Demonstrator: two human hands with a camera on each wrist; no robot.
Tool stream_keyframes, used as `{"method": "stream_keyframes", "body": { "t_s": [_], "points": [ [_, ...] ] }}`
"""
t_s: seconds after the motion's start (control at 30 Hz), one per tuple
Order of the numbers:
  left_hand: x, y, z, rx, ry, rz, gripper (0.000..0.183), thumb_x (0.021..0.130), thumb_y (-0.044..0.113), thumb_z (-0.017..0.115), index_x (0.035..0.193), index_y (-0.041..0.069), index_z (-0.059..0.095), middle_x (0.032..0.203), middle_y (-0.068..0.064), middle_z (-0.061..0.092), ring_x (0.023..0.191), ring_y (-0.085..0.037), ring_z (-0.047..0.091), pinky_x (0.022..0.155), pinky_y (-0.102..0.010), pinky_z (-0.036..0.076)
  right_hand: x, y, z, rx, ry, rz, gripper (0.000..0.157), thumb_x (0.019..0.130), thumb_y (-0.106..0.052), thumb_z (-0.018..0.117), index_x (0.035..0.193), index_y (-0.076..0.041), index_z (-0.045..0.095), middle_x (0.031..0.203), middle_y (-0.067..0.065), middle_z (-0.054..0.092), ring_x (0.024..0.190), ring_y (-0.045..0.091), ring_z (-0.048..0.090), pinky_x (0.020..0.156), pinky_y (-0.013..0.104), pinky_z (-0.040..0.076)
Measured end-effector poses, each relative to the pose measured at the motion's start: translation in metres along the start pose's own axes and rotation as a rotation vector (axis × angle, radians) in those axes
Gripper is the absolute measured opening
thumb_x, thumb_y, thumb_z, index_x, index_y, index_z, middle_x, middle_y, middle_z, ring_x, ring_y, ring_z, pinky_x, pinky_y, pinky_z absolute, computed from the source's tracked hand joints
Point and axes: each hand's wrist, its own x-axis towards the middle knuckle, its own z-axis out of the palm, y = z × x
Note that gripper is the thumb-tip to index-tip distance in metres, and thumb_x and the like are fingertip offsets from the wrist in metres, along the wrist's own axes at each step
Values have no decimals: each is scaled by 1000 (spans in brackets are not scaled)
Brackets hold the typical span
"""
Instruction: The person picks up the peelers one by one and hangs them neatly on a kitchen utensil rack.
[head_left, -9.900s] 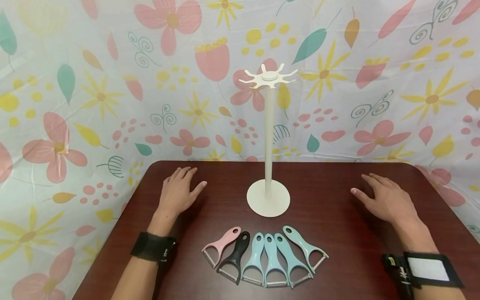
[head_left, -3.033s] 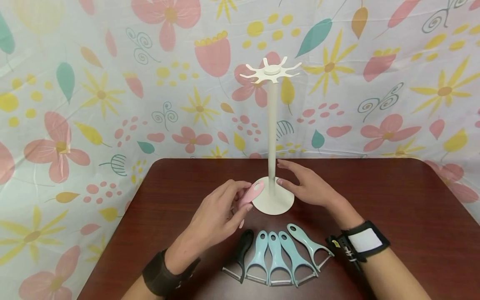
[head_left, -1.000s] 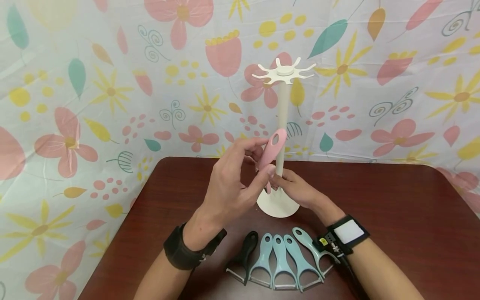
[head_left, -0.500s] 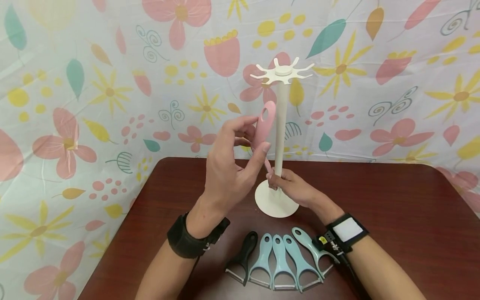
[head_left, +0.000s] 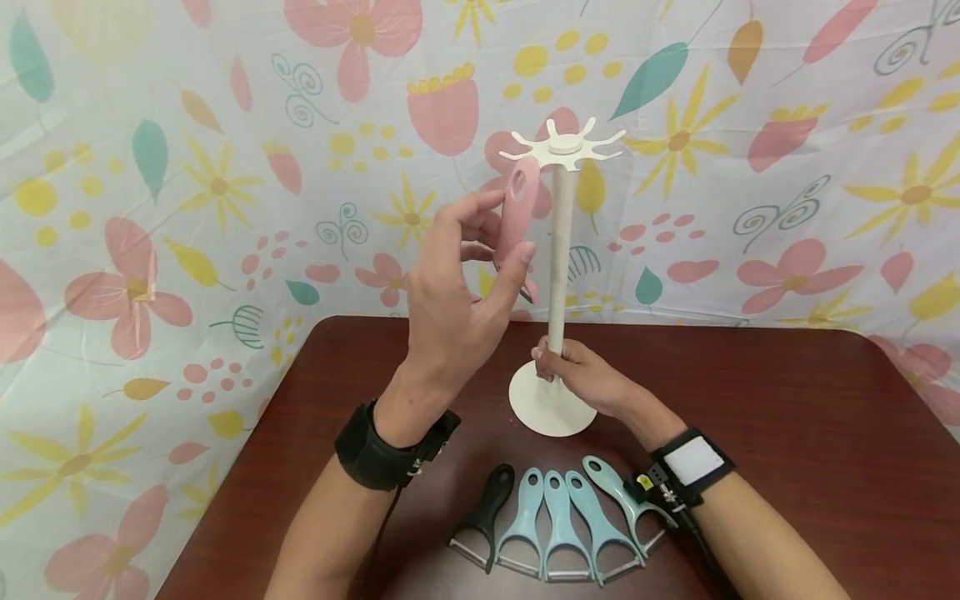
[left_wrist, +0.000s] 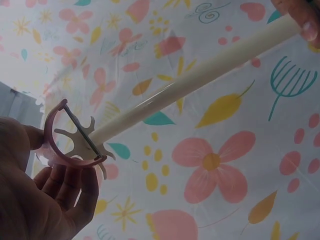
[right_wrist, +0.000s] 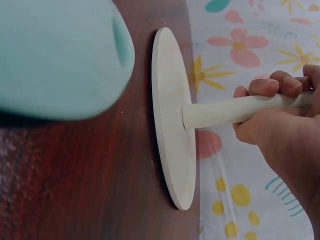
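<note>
- Head view: the pink Y-peeler (head_left: 517,212) is in the air, handle hole up and blade end down, its tip just beside the hooked top (head_left: 565,146) of the white stand (head_left: 560,258); whether they touch, I cannot tell.
- The left hand (head_left: 453,300) pinches the peeler between thumb and curled fingers.
- The right hand (head_left: 588,375) curls its fingers round the lower post, above the round base (head_left: 553,412), which sits on the table (head_left: 750,417) inside its far edge, between the far corners.
- Nearer the person than the base, a black peeler (head_left: 487,508) and four light-blue peelers (head_left: 558,517) lie fanned on the table.
- A crooked approach could knock the handle against a hook or make its small hole miss.
- The pinch seems light; a bump might twist the peeler loose, or bring the blade against the left hand.
- An uneven pull by the right hand could tip the stand.
- The right wrist strap (head_left: 693,467), overlapping the rightmost light-blue peeler in this view, might nudge it if lowered.
</note>
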Motion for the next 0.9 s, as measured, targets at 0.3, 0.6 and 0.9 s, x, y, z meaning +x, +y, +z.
{"method": "stream_keyframes", "body": {
  "t_s": [0.3,0.6,0.9],
  "points": [
    [9,-5,6,-5,18,-2,36,82,-6,69,113,-16,53,86,-18,59,77,-23,60,64,-35,54,0,1,-1,-4,0,-10,44,106,-26,44,81,10,45,82,20,37,77,38,32,74,47,28],
    [6,-19,14,7,-21,-50,36,86,0,68,116,-12,53,85,-16,59,78,-21,62,63,-32,55,2,3,0,12,-14,-18,45,107,-26,43,80,10,43,80,20,34,76,42,27,73,46,27],
    [4,-23,18,-4,-35,-56,36,86,0,68,116,-14,53,85,-16,58,76,-21,61,62,-32,55,1,2,0,30,-8,-12,45,106,-25,43,80,10,43,81,20,33,76,39,28,74,43,27]
  ]
}}
